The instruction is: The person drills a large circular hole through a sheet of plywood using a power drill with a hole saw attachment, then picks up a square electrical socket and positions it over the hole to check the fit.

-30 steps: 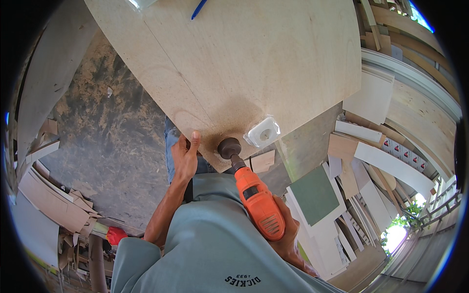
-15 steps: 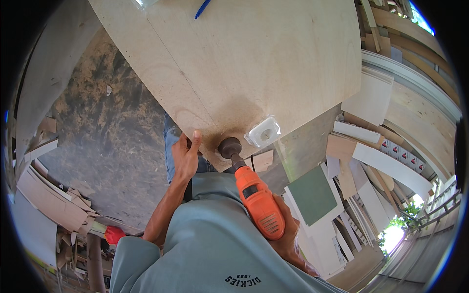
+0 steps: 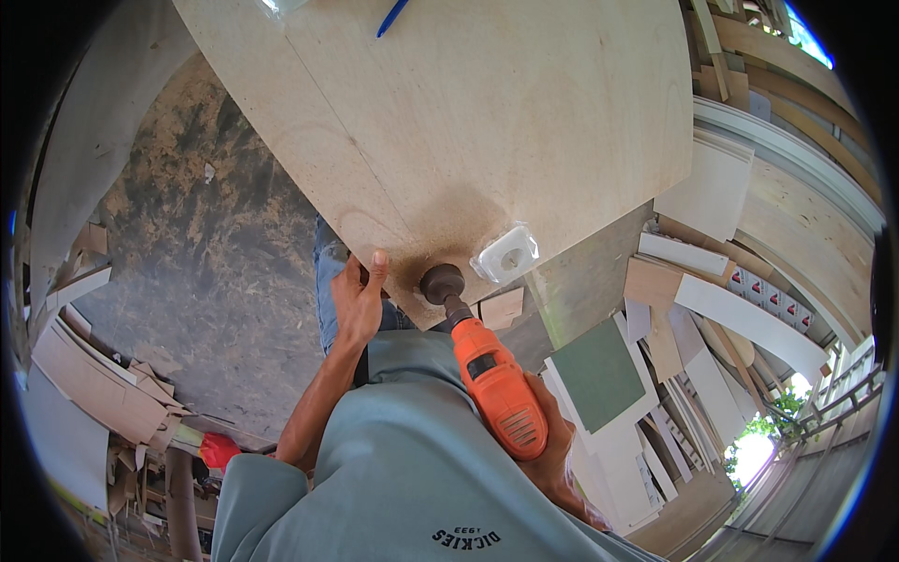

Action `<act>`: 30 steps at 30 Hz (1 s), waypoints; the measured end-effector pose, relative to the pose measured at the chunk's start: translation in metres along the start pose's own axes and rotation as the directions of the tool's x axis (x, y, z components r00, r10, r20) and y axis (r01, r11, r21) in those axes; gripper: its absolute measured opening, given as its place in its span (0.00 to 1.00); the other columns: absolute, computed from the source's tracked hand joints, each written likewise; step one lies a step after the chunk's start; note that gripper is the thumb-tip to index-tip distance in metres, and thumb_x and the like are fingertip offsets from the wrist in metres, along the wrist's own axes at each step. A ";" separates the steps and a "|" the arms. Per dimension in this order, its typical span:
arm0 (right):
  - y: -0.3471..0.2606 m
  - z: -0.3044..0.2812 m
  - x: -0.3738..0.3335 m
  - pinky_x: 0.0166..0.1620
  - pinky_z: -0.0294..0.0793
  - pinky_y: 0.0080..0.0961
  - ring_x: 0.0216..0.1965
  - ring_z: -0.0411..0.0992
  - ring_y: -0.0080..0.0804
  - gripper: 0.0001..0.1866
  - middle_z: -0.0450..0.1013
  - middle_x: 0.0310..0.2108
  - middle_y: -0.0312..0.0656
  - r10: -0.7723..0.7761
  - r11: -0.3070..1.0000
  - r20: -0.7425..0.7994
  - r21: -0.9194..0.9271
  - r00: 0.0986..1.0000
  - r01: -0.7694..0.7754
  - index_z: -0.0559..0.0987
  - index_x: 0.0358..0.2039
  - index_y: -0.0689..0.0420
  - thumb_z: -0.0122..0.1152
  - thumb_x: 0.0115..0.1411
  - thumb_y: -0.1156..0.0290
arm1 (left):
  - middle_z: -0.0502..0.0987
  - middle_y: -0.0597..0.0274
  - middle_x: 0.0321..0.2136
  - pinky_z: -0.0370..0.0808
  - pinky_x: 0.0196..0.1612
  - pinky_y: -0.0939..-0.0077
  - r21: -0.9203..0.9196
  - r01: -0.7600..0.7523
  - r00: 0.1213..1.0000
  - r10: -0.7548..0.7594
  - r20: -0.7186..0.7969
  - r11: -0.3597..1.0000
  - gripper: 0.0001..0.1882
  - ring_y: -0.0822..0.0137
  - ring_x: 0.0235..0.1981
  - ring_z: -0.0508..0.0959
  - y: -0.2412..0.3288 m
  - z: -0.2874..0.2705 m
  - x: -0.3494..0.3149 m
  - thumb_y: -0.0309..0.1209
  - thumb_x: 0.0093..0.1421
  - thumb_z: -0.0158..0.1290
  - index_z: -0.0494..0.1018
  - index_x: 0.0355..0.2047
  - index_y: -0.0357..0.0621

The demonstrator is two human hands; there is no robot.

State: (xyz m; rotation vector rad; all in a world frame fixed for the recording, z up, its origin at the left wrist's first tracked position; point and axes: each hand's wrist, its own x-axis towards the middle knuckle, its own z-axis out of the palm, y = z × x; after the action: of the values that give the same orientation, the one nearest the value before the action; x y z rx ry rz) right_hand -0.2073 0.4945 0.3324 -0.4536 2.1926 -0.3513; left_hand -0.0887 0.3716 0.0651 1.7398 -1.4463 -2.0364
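My right hand (image 3: 552, 436) is wrapped round the rear of an orange power drill (image 3: 498, 389). A dark round hole saw (image 3: 442, 283) on the drill's chuck rests against the near corner of a pale plywood board (image 3: 524, 122). Brown sawdust lies spread on the wood around the cutter, which hides the spot beneath it. My left hand (image 3: 358, 304) grips the board's near left edge, thumb on top and fingers curled below, partly out of sight. Just right of the hole saw sits a white socket-like fitting (image 3: 507, 255) in clear plastic wrap.
A blue pen (image 3: 391, 17) lies at the board's far end, beside a pencil line. Wood offcuts and panels (image 3: 749, 309) are stacked on the right, with a green panel (image 3: 597, 377) nearer me. More scraps (image 3: 98, 384) and a red thing (image 3: 219, 451) are at lower left.
Almost nothing differs. The drill and hole saw have shifted very slightly to the right in the picture, as have the board's pen and fitting; both hands keep their hold.
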 end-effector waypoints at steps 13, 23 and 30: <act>0.011 0.001 -0.001 0.48 0.80 0.33 0.43 0.82 0.43 0.43 0.80 0.44 0.54 -0.030 0.999 -0.012 0.024 0.999 0.030 0.62 0.63 0.66 0.77 0.53 0.70 | 0.72 0.65 0.19 0.69 0.24 0.74 0.001 0.007 1.000 -0.007 -0.014 1.000 0.35 0.75 0.21 0.70 -0.002 0.002 0.000 0.59 0.67 0.51 0.76 0.38 0.31; 0.015 0.001 -0.003 0.46 0.81 0.33 0.43 0.82 0.42 0.41 0.80 0.44 0.55 -0.010 0.999 -0.037 0.040 0.999 0.011 0.65 0.62 0.66 0.77 0.52 0.71 | 0.73 0.65 0.20 0.69 0.24 0.75 -0.048 0.033 0.999 -0.033 -0.005 0.998 0.35 0.76 0.21 0.69 -0.004 0.001 0.000 0.59 0.67 0.51 0.76 0.38 0.30; 0.019 0.001 -0.006 0.48 0.80 0.34 0.44 0.82 0.44 0.43 0.79 0.45 0.55 0.003 1.000 -0.023 0.028 1.000 -0.003 0.63 0.64 0.65 0.77 0.51 0.70 | 0.72 0.64 0.19 0.70 0.24 0.74 0.008 0.037 0.999 -0.037 0.005 0.999 0.36 0.76 0.21 0.70 -0.002 -0.001 0.000 0.60 0.66 0.50 0.76 0.37 0.30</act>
State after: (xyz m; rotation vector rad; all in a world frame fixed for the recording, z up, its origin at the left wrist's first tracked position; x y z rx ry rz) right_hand -0.2069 0.5141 0.3281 -0.4329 2.2080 -0.3869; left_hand -0.0870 0.3723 0.0635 1.7792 -1.4359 -2.0576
